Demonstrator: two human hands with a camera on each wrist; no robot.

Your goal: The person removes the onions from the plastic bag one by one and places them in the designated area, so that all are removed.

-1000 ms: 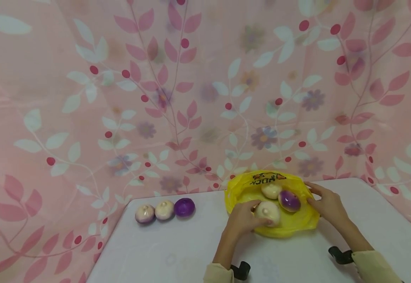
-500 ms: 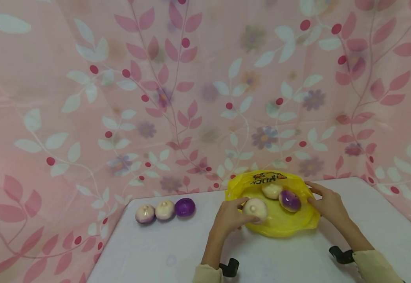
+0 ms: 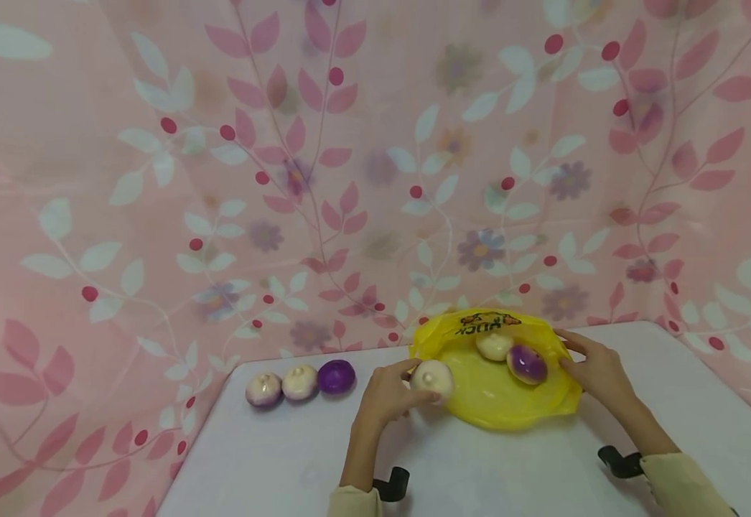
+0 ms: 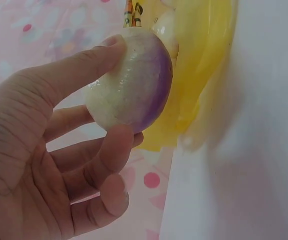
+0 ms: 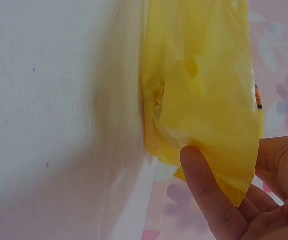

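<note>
Noting side by side at left of white tabletop: glossy purple-tinged cream bulb, round cream bulb, deep-purple bulb. Next, found left hand part-curled, pinching round cream-and-purple bulb at left edge of gaping yellow plastic bag. Inside bag, saw smaller-looking cream bulb beside glossy purple-and-cream bulb. Rightmost, found right hand pinching bag's right edge, thumb and fingers parted only by film.
</note>
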